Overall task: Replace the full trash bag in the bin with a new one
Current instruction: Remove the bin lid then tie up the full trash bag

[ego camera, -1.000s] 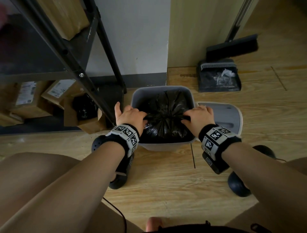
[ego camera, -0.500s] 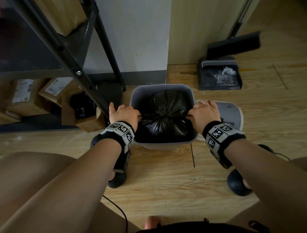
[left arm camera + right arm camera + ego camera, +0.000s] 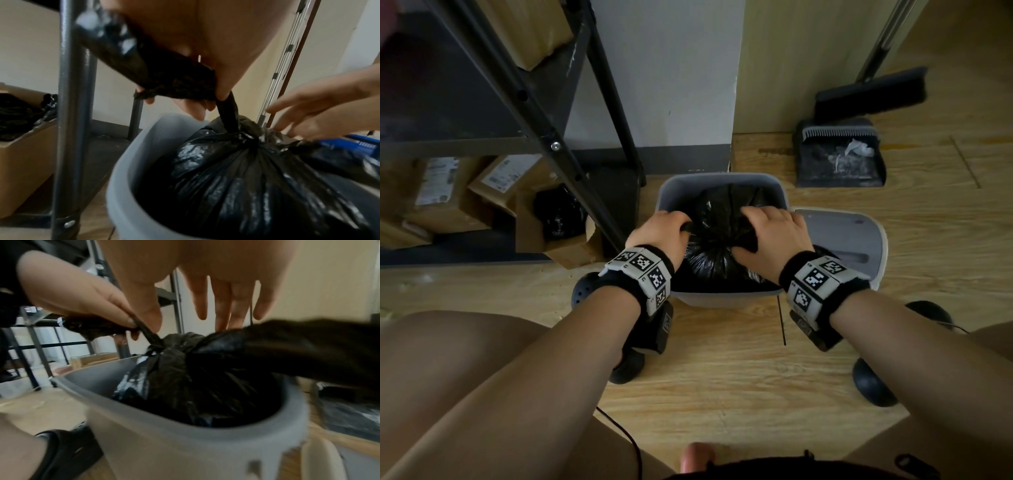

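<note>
A grey bin (image 3: 722, 299) stands on the wooden floor with a full black trash bag (image 3: 719, 222) inside, its top tied in a knot (image 3: 244, 134). My left hand (image 3: 661, 233) is at the bin's left rim and grips one twisted tail of the bag (image 3: 180, 87), pulling it up and to the left. My right hand (image 3: 774, 229) hovers over the knot with its fingers (image 3: 226, 305) straight and spread, holding nothing. The bag's other tail (image 3: 298, 350) trails loose to the right under that hand.
The bin's grey lid (image 3: 859, 246) lies on the floor just right of the bin. A dustpan (image 3: 839, 161) and broom (image 3: 869, 92) sit at the back right. A black metal shelf post (image 3: 534, 102) and a cardboard box with black bags (image 3: 558, 219) stand close on the left.
Both hands have moved in from the bin's sides to above the bag. The right hand has let go of its tail and opened; the left still grips its tail.
</note>
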Demonstrator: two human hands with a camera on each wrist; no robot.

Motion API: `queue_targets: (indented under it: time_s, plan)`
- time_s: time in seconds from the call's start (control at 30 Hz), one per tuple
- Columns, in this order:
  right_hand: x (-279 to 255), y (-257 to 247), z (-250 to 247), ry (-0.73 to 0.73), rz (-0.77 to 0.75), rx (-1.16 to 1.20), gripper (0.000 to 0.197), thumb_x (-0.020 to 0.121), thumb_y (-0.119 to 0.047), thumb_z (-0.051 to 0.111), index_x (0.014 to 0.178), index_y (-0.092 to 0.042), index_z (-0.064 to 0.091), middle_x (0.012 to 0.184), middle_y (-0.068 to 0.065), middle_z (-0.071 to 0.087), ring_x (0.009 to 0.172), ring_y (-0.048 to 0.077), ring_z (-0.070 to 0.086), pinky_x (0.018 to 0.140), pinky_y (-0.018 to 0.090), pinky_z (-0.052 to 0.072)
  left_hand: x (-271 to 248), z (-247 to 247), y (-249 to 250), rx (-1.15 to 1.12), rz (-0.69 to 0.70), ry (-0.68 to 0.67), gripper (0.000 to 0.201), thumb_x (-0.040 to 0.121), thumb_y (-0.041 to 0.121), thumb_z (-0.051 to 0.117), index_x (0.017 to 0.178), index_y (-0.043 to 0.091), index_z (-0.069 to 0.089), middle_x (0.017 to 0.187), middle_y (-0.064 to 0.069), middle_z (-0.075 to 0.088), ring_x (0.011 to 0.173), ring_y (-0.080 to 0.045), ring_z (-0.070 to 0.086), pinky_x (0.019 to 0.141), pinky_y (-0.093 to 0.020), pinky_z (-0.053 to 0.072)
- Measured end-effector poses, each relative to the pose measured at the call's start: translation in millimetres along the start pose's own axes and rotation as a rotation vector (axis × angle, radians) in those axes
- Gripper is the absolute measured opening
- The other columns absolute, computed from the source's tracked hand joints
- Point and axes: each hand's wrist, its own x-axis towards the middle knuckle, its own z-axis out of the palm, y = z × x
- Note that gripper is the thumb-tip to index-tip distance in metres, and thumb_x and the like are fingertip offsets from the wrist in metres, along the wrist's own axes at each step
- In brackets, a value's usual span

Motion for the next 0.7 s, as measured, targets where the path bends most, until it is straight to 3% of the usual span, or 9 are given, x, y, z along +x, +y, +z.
queue_targets:
  time_s: [0.13, 0.27, 0.33, 0.5, 0.6, 0.7]
  plan:
    - [1.8, -20.1, 8.6, -0.069, -0.058, -0.131, 0.071, 0.081, -0.052, 0.059, 0.141, -0.024, 0.034, 0.137, 0.004, 0.049, 0.13, 0.026, 0.042, 0.109, 0.04, 0.028, -5.4, 0.4, 8.7, -0.047, 0.076, -0.025, 0.036, 0.091, 0.04, 0.047, 0.125, 0.028, 0.052, 0.114, 0.0, 0.065, 0.102, -0.02, 0.063, 0.089, -0.041, 0.053]
    - [10.6, -26.9, 12.6, -0.111, -0.034, -0.202, 0.053, 0.082, -0.042, 0.063, 0.127, -0.018, 0.049, 0.124, 0.005, 0.059, 0.121, 0.025, 0.05, 0.104, 0.036, 0.032, -12.3, 4.5, 11.9, 0.057, 0.135, -0.182, 0.062, 0.072, 0.055, 0.063, 0.127, 0.031, 0.046, 0.112, 0.004, 0.065, 0.1, -0.017, 0.063, 0.087, -0.04, 0.055]
    - [14.7, -28.1, 11.9, -0.145, -0.035, -0.23, 0.042, 0.083, -0.035, 0.063, 0.12, -0.017, 0.055, 0.123, 0.006, 0.059, 0.12, 0.025, 0.05, 0.104, 0.036, 0.031, -16.8, 8.5, 12.0, 0.114, 0.141, -0.26, 0.071, 0.068, 0.051, 0.069, 0.13, 0.031, 0.042, 0.116, 0.004, 0.063, 0.106, -0.019, 0.062, 0.091, -0.04, 0.053]
    - [18.3, -31.8, 9.2, -0.176, -0.053, -0.24, 0.036, 0.084, -0.025, 0.057, 0.12, -0.022, 0.058, 0.124, 0.009, 0.054, 0.121, 0.029, 0.047, 0.103, 0.039, 0.033, -24.0, 18.9, 5.3, 0.209, 0.132, -0.282, 0.073, 0.082, 0.038, 0.063, 0.144, 0.03, 0.025, 0.133, -0.001, 0.055, 0.12, -0.023, 0.056, 0.097, -0.041, 0.05]
    - [12.9, -30.1, 8.8, -0.14, 0.018, -0.039, 0.052, 0.082, -0.034, 0.061, 0.129, -0.02, 0.046, 0.132, 0.013, 0.043, 0.122, 0.034, 0.046, 0.102, 0.045, 0.039, -21.6, 18.0, 8.5, 0.1, 0.102, -0.165, 0.05, 0.092, 0.026, 0.049, 0.139, 0.028, 0.033, 0.123, -0.003, 0.062, 0.109, -0.023, 0.062, 0.089, -0.038, 0.052]
    - [5.6, -23.8, 5.3, -0.108, 0.178, 0.156, 0.075, 0.076, -0.044, 0.07, 0.135, -0.014, 0.034, 0.137, 0.016, 0.038, 0.122, 0.038, 0.047, 0.099, 0.048, 0.044, -16.9, 11.1, 14.3, -0.056, 0.024, -0.081, 0.048, 0.096, 0.016, 0.04, 0.142, 0.023, 0.029, 0.12, -0.008, 0.063, 0.105, -0.026, 0.064, 0.086, -0.039, 0.052]
